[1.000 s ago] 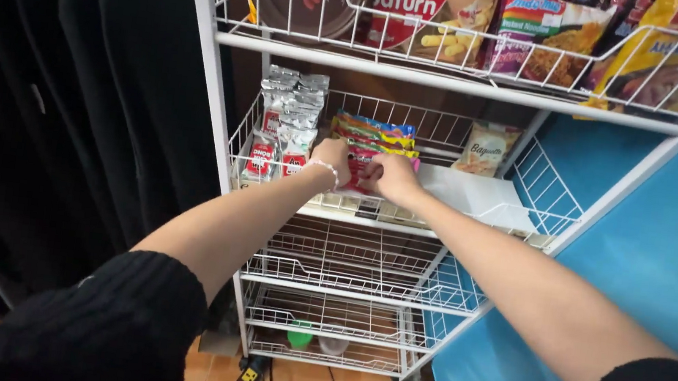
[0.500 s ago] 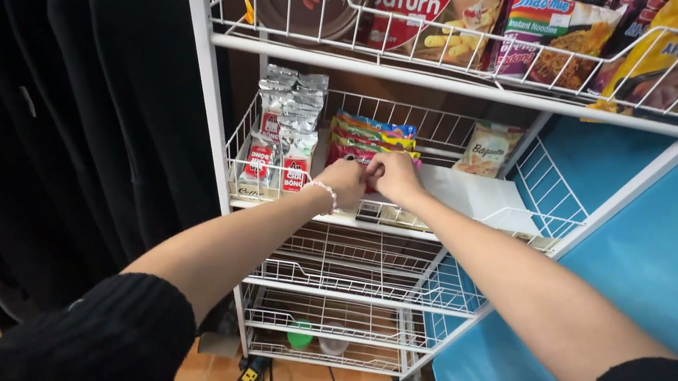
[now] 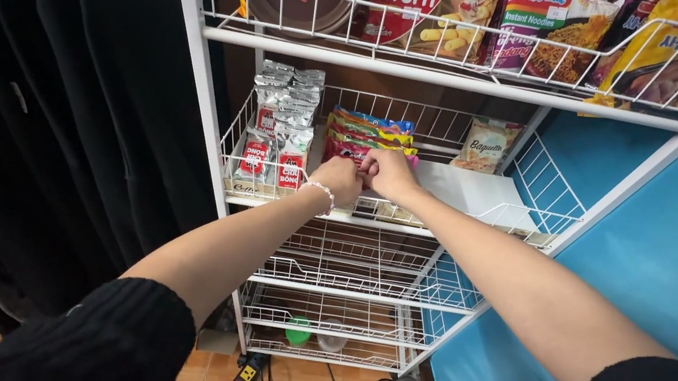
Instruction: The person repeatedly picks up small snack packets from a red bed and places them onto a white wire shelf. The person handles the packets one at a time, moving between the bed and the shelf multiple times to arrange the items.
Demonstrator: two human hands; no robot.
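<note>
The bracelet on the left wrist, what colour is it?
White, a string of pale beads; the bracelet shows in the head view, just behind the left hand.

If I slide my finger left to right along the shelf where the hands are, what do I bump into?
Silver sachets with red labels → left hand → right hand, at the stack of colourful flat packets → white sheet lining the basket → pale snack bag → wire basket side.
</note>
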